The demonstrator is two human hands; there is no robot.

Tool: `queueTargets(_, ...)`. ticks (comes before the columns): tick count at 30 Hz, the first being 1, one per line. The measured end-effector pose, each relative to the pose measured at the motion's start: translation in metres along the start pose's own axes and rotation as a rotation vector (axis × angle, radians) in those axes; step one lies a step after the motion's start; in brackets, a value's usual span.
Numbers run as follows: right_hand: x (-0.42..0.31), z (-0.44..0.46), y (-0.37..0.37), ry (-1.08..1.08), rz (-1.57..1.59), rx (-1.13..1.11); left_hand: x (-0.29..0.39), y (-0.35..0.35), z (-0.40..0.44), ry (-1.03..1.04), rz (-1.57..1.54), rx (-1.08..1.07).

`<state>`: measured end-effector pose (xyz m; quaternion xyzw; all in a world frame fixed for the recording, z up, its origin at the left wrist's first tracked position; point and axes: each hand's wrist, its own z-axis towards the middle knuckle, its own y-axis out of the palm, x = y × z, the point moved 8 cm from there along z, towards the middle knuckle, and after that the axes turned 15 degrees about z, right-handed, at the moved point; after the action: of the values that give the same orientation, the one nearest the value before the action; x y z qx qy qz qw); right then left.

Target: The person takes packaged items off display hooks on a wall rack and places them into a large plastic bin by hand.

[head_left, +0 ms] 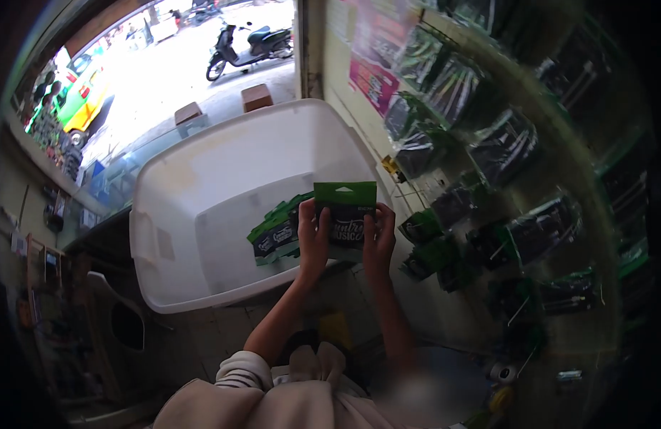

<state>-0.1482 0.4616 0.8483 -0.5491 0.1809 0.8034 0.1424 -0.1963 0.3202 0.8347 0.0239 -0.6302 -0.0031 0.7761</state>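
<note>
A flat packet (345,196) with a green top, a hang hole and a dark front with white lettering that reads partly "Music" stands upright between my hands. My left hand (312,239) grips its left edge, thumb on the front. On the right edge, my right hand (380,232) is closed the same way, the fingers behind mostly hidden. Just left of my left hand, several similar green and dark packets (275,234) lie overlapping in a large white plastic tub (223,154). The held packet is over the tub's right side.
Packets in clear wrapping (506,146) hang on hooks along the right wall, close to my right arm. Beyond the tub are a glass counter (119,182) and two brown blocks (257,97). A scooter (252,48) stands outside. A white chair (116,300) is at the left.
</note>
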Motion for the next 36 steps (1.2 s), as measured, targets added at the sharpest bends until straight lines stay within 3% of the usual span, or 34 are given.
queueTargets(10,0.044,0.069,0.118,0.012,0.117,-0.230,-0.036,-0.090,0.063,-0.067,0.272,-0.011)
queueTargets(15,0.128,0.095,0.151,0.151,-0.027,-0.338,-0.107,-0.104,0.099,-0.229,0.252,0.019)
queueTargets(16,0.150,0.098,0.153,0.158,-0.026,-0.346,-0.122,-0.105,0.105,-0.237,0.253,0.027)
queueTargets(18,0.206,0.098,0.156,0.297,-0.226,-0.399,-0.163,-0.112,0.113,-0.343,0.582,0.026)
queueTargets(20,0.249,0.094,0.152,0.418,-0.302,-0.434,-0.229,-0.118,0.112,-0.360,0.533,0.067)
queueTargets(22,0.305,0.081,0.146,0.397,-0.514,-0.538,-0.278,-0.113,0.107,-0.199,0.833,0.002)
queueTargets(23,0.332,0.074,0.142,0.451,-0.536,-0.560,-0.297,-0.108,0.100,-0.396,0.807,-0.099)
queueTargets(26,0.369,0.058,0.135,0.621,-0.689,-0.631,-0.335,-0.107,0.084,-0.552,0.904,-0.101)
queueTargets(31,0.415,0.044,0.130,0.817,-0.728,-0.642,-0.370,-0.102,0.071,-0.742,0.903,-0.208)
queueTargets(36,0.412,0.043,0.131,0.836,-0.741,-0.679,-0.368,-0.103,0.069,-0.716,0.904,-0.190)
